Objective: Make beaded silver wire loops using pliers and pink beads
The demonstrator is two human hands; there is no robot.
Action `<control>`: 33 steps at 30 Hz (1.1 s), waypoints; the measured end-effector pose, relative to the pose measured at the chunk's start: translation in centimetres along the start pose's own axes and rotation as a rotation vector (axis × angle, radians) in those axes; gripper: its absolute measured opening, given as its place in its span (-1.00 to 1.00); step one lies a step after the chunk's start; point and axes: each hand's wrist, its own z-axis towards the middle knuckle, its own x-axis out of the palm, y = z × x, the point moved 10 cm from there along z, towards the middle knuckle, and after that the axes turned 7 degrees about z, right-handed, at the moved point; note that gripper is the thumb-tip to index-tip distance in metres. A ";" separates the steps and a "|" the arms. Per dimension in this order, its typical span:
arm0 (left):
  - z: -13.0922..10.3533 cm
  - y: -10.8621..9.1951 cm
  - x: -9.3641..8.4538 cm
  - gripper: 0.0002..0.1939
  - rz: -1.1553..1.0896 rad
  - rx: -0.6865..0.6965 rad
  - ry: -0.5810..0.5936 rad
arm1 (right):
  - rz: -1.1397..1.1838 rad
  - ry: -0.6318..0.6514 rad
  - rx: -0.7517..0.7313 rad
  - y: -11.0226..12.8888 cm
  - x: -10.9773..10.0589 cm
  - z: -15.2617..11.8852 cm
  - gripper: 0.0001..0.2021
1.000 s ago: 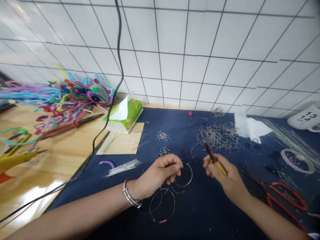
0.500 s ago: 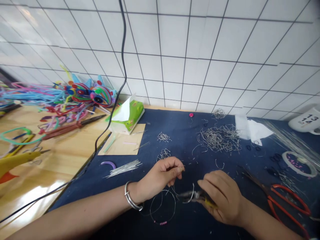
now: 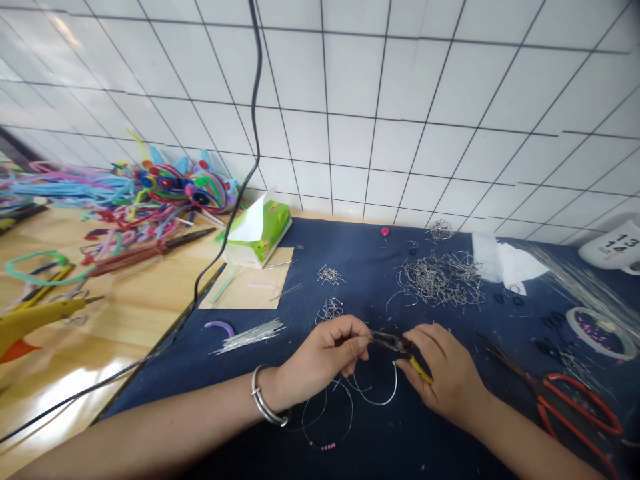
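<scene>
Thumb and forefinger of my left hand (image 3: pixel 336 348) are pinched on a thin wire, whose held end is mostly hidden by the fingers. My right hand (image 3: pixel 445 373) is closed around pliers (image 3: pixel 397 344) with a yellow handle, their jaws reaching the left fingertips. From between the hands hangs a curved silver wire (image 3: pixel 384 404), its bent end near my right thumb. Below my left hand lies a thin wire loop (image 3: pixel 352 413) strung with several pink beads (image 3: pixel 327 447). Just beyond the left hand is a small pile of bent wires (image 3: pixel 330 309).
Red-handled scissors (image 3: pixel 565 400) lie to the right, near a round dish (image 3: pixel 570 327) with pink beads. A tangled wire heap (image 3: pixel 440 279) sits behind. Straight wires (image 3: pixel 253 335), a tissue pack (image 3: pixel 263 233) and a black cable (image 3: pixel 256 120) are left. A mug (image 3: pixel 613 247) stands far right.
My right hand has brought the pliers up and level, so the jaws now meet my left fingertips. The curved wire that lay across the jaws now hangs below them. The left hand stays pinched.
</scene>
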 end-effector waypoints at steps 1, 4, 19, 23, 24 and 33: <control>-0.1 -0.1 0.1 -0.85 -0.005 0.003 0.006 | -0.002 0.006 -0.004 0.1 0.1 0.0 -0.68; -0.2 -0.1 0.2 -0.85 -0.014 0.002 0.020 | 0.001 0.013 -0.009 0.1 0.3 -0.1 -0.72; -0.3 0.1 -0.3 -0.82 0.050 -0.007 -0.051 | 0.002 0.063 -0.009 0.0 1.1 -0.7 -0.76; -0.5 -0.4 -0.2 -0.83 0.096 0.034 -0.049 | 0.058 0.098 0.018 -0.3 1.5 -1.0 -0.77; -0.5 -0.5 -0.2 -0.83 0.109 0.044 -0.047 | 0.071 0.101 0.020 -0.3 1.5 -1.1 -0.76; -0.5 -1.0 -1.1 -0.88 0.248 0.062 -0.128 | 0.104 0.155 0.116 -1.0 1.8 -0.5 -0.73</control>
